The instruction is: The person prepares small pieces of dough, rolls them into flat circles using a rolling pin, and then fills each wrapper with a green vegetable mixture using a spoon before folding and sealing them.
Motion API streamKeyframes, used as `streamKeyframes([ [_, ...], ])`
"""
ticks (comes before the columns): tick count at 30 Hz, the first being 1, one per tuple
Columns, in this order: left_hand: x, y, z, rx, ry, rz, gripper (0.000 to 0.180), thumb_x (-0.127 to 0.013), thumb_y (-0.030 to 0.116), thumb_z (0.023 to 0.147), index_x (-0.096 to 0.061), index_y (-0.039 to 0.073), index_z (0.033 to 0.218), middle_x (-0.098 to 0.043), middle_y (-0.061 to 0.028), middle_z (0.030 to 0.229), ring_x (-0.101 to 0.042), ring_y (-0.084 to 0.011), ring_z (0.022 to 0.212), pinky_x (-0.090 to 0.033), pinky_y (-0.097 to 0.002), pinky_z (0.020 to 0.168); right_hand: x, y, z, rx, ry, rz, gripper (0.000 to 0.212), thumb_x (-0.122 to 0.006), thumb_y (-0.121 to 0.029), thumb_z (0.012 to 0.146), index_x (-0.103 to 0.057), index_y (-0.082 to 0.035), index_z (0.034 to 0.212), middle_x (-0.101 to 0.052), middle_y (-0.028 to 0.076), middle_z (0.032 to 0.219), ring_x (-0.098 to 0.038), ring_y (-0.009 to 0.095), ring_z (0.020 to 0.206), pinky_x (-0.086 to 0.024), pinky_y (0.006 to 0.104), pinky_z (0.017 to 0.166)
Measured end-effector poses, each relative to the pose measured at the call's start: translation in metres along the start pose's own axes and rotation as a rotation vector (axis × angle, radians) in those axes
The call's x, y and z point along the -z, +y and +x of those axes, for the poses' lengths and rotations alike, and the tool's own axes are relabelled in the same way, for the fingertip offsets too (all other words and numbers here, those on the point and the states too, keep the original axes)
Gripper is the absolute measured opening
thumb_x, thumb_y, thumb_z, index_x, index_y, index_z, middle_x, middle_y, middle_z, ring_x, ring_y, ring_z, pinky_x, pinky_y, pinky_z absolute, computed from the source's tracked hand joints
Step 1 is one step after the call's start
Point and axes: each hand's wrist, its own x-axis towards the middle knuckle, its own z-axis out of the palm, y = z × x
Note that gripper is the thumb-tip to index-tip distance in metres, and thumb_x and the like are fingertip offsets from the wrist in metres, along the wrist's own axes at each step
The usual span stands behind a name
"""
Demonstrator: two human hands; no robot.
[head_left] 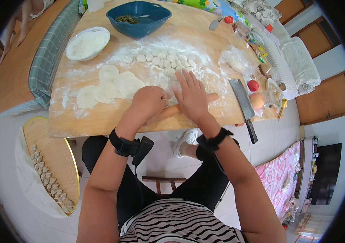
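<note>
"How are the hands set?"

"The left hand's (150,102) fingers are curled nearly closed, seemingly pinching a thin dough disc (173,99) between the hands; the right hand (192,95) is flat, fingers extended, palm over the rolling pin (168,113) near the tabletop's (87,126) front edge."

"Handling?"

"The pin looks stiff, fairly light, best rolled under a palm. The dough's probably soft, easily torn; hold its rim."

"Room?"

"Rolled wrappers (108,90) crowd the left. Floury wood shows rightward, before the cleaver (242,98), whose handle overhangs the edge."
</note>
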Motion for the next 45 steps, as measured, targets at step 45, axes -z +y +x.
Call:
streamKeyframes([
  [45, -0.007, -0.002, 0.004, -0.011, 0.049, 0.067, 0.022, -0.062, 0.028, 0.080, -0.068, 0.007, 0.077, -0.067, -0.0137, 0.079, -0.063, -0.0338, 0.078, -0.049, -0.0428, 0.069, 0.007, -0.008, -0.009, -0.015, -0.032, -0.009, 0.047, -0.051, -0.033, 0.092, -0.051, -0.003, 0.128, -0.049, 0.017, 0.136, -0.041, 0.033, 0.130, -0.032, 0.0492, 0.102],
])
